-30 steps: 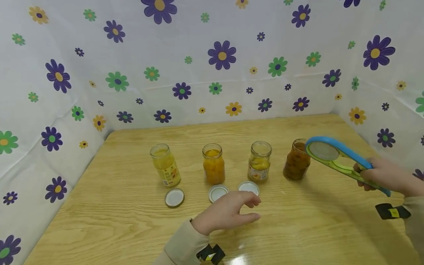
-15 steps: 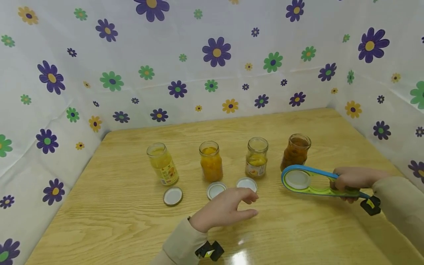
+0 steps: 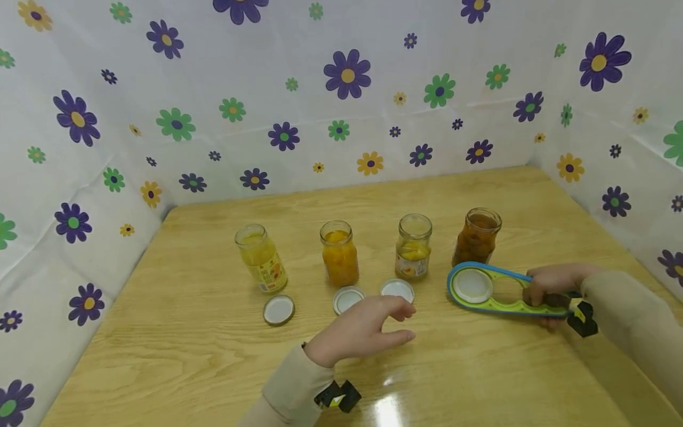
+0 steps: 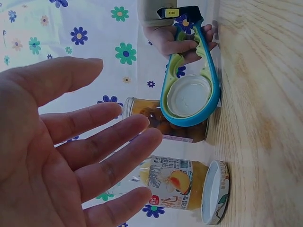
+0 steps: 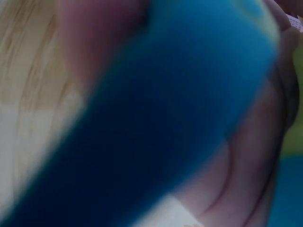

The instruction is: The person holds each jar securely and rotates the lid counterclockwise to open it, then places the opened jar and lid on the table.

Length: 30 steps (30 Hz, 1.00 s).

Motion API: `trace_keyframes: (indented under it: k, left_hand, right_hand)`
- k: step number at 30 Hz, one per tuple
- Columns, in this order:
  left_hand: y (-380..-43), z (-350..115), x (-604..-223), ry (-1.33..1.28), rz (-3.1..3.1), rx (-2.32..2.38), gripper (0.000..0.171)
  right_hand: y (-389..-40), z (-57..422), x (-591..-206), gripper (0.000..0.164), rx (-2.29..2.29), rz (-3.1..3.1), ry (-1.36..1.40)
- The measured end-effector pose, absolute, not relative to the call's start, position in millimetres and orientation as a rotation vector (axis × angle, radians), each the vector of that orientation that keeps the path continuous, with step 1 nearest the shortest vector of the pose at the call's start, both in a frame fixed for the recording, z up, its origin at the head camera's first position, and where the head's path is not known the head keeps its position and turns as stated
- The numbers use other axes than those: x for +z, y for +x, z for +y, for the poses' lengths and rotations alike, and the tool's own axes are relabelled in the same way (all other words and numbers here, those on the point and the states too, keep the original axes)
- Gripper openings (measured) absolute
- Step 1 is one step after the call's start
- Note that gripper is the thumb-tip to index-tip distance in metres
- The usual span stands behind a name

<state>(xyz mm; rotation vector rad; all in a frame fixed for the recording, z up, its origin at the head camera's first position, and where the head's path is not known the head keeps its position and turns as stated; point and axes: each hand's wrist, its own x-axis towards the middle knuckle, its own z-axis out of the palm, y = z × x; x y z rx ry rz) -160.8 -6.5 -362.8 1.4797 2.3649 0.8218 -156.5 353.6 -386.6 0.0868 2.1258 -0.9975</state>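
My right hand [image 3: 557,280] grips the handle end of a blue and green jar opener [image 3: 504,307], low over the table at the right. A white-faced lid [image 3: 472,286] sits inside the opener's end ring. Just behind stands an uncapped jar of dark brown fruit [image 3: 474,240]. My left hand [image 3: 363,332] holds nothing; its fingers are spread and relaxed in the left wrist view, and it hovers before two loose lids, the middle one [image 3: 347,298] partly covered and the right one [image 3: 397,289]. In the right wrist view the blue opener [image 5: 156,118] fills much of the picture, blurred.
Three more open glass jars line the wooden table [image 3: 203,356]: a pale yellow one [image 3: 262,261], an orange one [image 3: 340,261] and a half-filled peach one [image 3: 413,258]. A third loose lid [image 3: 279,310] lies at the left. Flower-printed cloth [image 3: 240,71] encloses the back and sides.
My right hand has brought the jar opener, with the lid in it, from beside the dark jar's mouth down and left to low in front of that jar. The left hand stays almost still.
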Motion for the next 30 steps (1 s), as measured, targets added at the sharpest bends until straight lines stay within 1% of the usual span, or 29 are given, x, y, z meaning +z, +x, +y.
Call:
trace_keyframes:
  k: [4, 8, 13, 16, 19, 22, 29, 30]
  left_hand:
    - [-161.4, -6.1, -361.3, 1.482, 2.364, 0.830, 0.028]
    - [-161.0, -5.5, -361.0, 1.478, 2.365, 0.823, 0.029]
    - [-160.4, -4.6, -362.9, 1.464, 2.364, 0.809, 0.029]
    - [-160.5, -4.3, -364.1, 1.472, 2.359, 0.813, 0.029]
    - [-160.7, -4.3, -365.0, 1.478, 2.355, 0.819, 0.029]
    - [-160.7, -4.0, -365.4, 1.471, 2.351, 0.823, 0.029]
    - [-160.5, -3.5, -365.3, 1.463, 2.342, 0.830, 0.029]
    - [-160.5, -3.5, -365.2, 1.466, 2.344, 0.830, 0.029]
  right_hand:
    - [-157.0, 353.9, -385.3, 0.018, -1.076, 2.027, 0.170]
    - [-158.1, 354.9, -384.4, 0.010, -1.100, 1.950, 0.168]
    - [-159.5, 357.1, -386.6, 0.014, -1.139, 1.837, 0.041]
    - [-159.0, 357.2, -387.0, 0.014, -1.119, 1.887, 0.013]
    - [-158.5, 356.9, -386.6, 0.011, -1.088, 1.996, 0.087]
    - [-157.8, 357.0, -387.3, 0.018, -1.062, 2.078, 0.168]
    - [-156.7, 356.1, -388.9, 0.021, -1.029, 2.130, 0.158]
    - [-156.3, 356.1, -388.6, 0.023, -1.022, 2.150, 0.158]
